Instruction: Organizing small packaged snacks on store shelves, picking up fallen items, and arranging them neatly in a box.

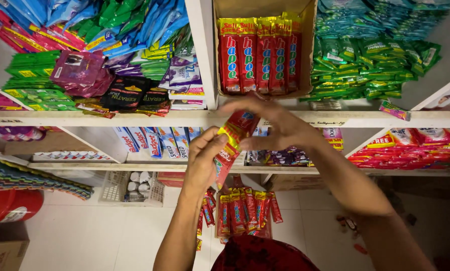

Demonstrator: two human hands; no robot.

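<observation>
Two hands raised below cardboard box (pixel 225 55): left hand (pixel 205 160) and right hand (pixel 277 125) pinch one red sachet strip (pixel 233 140); five strips inside box.

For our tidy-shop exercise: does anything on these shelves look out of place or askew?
Yes. A lone sachet lies tilted on the shelf edge at right, apart from its pile, and purple packets sit slumped across the green stacks at left.

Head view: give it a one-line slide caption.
Both hands, left hand and right hand, hold a red-and-yellow sachet strip before a white shop shelf.
</observation>
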